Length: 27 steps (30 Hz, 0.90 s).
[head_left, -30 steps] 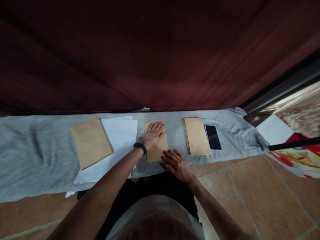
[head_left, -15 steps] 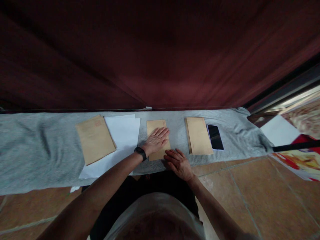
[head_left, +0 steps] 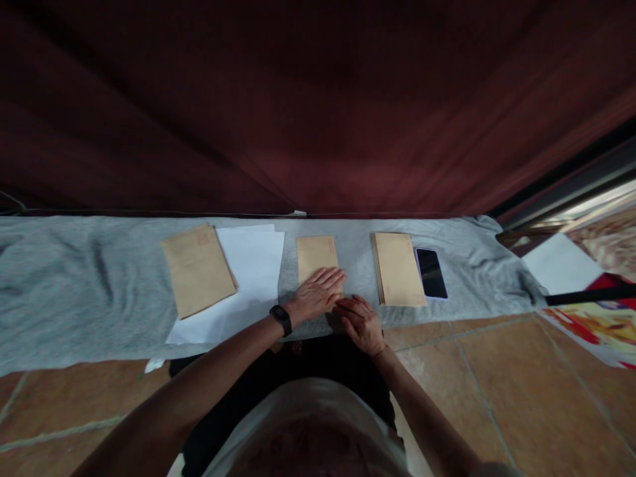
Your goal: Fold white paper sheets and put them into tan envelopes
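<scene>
A brown paper envelope (head_left: 317,252) lies on the grey cloth in front of me, its lower part covered by my hands. My left hand (head_left: 318,293) rests flat across it with the fingers stretched toward the right. Close beside it, my right hand (head_left: 362,324) touches the envelope's lower right corner, fingers extended and slightly bent. To the right is a stack of brown envelopes (head_left: 400,270). On the left, another pile of brown envelopes (head_left: 199,271) sits partly over white paper sheets (head_left: 256,265).
A phone (head_left: 431,273) lies right of the envelope stack. Grey cloth (head_left: 64,285) covers the long narrow surface, with a dark red curtain (head_left: 318,132) behind it. At the far right are a white sheet (head_left: 564,264) and a colourful printed sheet (head_left: 596,328). Floor tiles (head_left: 527,377) show below.
My left hand has slid down the envelope toward me, uncovering more of its upper part. My right hand stays at the lower corner. The view has shifted slightly.
</scene>
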{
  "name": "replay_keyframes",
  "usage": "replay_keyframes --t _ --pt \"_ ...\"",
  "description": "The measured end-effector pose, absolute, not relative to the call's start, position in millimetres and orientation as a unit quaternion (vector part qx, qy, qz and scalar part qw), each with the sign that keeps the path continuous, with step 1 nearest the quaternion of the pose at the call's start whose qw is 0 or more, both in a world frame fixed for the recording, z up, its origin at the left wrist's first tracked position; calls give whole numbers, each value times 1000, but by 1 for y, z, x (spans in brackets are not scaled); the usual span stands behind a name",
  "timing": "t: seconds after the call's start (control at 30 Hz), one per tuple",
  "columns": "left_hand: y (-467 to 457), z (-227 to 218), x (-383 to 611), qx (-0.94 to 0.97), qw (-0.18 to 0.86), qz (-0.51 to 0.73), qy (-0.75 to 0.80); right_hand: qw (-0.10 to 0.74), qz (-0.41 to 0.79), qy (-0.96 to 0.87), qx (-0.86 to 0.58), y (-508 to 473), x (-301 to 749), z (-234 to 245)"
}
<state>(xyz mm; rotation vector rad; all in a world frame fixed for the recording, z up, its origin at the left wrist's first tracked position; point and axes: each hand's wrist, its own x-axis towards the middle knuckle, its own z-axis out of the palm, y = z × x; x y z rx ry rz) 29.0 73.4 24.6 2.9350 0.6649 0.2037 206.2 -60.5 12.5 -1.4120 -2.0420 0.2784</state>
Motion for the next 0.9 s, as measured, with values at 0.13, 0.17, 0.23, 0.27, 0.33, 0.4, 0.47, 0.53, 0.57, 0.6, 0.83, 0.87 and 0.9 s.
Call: replay_keyframes --t 0.13,0.17,0.23,0.27,0.33,0.4,0.47,0.53,0.57,0.6,0.83,0.87,0.9 --pt "66 28 27 971 77 67 217 327 107 -767 -542 -61 206 11" --pt "65 29 27 971 81 67 216 327 110 -764 -544 -61 206 11" --pt "62 30 25 970 90 68 213 330 118 -759 -548 -61 206 11" --pt "61 30 24 970 93 69 212 332 122 -757 -549 -61 206 11" --pt "56 29 21 971 97 70 209 341 125 -752 -549 -60 205 12" --pt "49 28 16 971 97 70 205 350 126 -748 -550 -60 205 12" --pt "40 27 10 973 94 68 201 356 126 -745 -551 -60 204 11" --pt "31 28 3 973 87 66 201 354 126 -743 -553 -60 204 11" --pt "27 28 0 973 82 66 204 351 125 -743 -556 -60 204 10" --pt "22 29 -4 973 76 67 208 346 124 -743 -559 -59 204 10" --pt "-2 25 -29 967 25 90 237 329 109 -738 -579 -61 196 17" --pt "-4 23 -32 966 19 91 243 317 106 -744 -578 -62 192 19" --pt "-7 21 -35 964 13 92 250 301 102 -752 -577 -64 188 20"
